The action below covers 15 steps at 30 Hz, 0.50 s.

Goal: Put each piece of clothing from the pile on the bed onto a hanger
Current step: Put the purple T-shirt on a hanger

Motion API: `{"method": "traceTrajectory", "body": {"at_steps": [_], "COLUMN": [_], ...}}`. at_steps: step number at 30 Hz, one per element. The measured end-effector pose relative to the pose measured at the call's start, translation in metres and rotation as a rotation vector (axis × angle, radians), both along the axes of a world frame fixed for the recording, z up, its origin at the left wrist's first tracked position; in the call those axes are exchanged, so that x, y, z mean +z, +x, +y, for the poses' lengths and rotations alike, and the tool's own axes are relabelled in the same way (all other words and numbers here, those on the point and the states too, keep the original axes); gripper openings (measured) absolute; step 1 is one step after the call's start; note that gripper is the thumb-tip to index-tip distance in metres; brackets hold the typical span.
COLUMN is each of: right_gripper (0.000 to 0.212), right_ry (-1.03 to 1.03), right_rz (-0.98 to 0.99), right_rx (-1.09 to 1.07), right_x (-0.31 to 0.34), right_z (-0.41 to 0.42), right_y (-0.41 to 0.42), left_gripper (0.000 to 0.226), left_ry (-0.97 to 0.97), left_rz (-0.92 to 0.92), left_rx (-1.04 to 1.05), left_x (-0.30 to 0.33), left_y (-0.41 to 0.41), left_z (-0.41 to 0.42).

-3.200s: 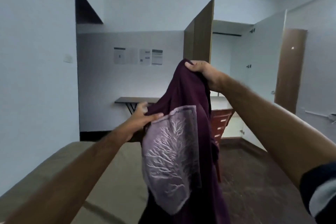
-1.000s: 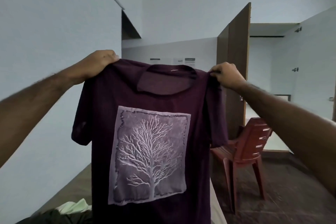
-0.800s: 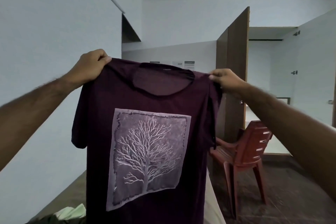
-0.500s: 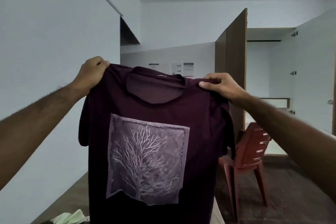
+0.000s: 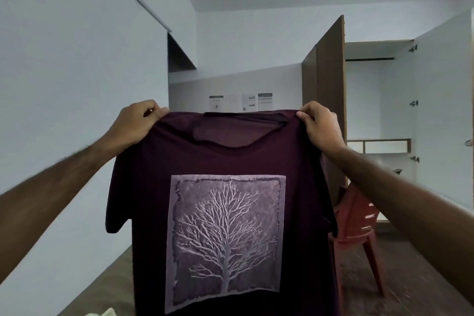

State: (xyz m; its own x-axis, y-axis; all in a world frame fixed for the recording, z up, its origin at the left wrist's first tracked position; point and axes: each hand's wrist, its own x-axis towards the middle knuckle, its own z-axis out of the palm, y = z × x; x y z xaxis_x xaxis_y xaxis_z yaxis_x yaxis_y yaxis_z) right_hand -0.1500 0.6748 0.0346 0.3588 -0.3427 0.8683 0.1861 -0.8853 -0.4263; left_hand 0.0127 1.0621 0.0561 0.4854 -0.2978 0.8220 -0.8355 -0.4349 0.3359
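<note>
A dark maroon t-shirt (image 5: pixel 154 187) with a pale square tree print hangs spread out in front of me, front side facing me. My left hand (image 5: pixel 136 120) grips its left shoulder seam and my right hand (image 5: pixel 319 123) grips its right shoulder seam, both held up at chest height. The neck opening sags between them. A scrap of pale green cloth (image 5: pixel 102 312) from the pile shows at the bottom edge on the bed (image 5: pixel 107 272). No hanger is in view.
A red plastic chair (image 5: pixel 359 223) stands on the floor to the right, behind the shirt. An open wardrobe (image 5: pixel 377 110) with a brown door (image 5: pixel 331 100) is at the back right. A white wall runs close along the left.
From a bunched hold, the shirt got opened out by its shoulders. Over the last second my hands sank lower and evened out, and the shirt now hangs flat and square.
</note>
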Motion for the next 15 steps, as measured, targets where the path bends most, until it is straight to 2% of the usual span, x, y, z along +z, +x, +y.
{"method": "traceTrajectory", "body": {"at_steps": [3, 7, 9, 12, 15], "right_gripper": [0.014, 0.015, 0.013, 0.009, 0.007], "right_ry": [-0.119, -0.012, 0.085, 0.209, 0.237], "right_rz": [0.021, 0.093, 0.097, 0.091, 0.117], "right_rx": [-0.085, 0.048, 0.111, 0.22, 0.291], "right_x": [0.0, 0.01, 0.017, 0.025, 0.029], "right_z": [-0.001, 0.002, 0.003, 0.006, 0.013], "right_y": [-0.003, 0.0, 0.003, 0.006, 0.004], "left_gripper": [0.027, 0.058, 0.067, 0.063, 0.049], "left_ry": [0.138, 0.261, 0.316, 0.322, 0.256], "left_rz": [0.059, 0.086, 0.094, 0.027, -0.055], "left_rx": [-0.106, -0.26, -0.289, -0.304, -0.305], "left_x": [0.004, -0.001, -0.008, -0.019, -0.025], "left_y": [-0.005, 0.002, 0.005, 0.006, 0.001], "left_z": [0.008, 0.03, 0.035, 0.036, 0.033]}}
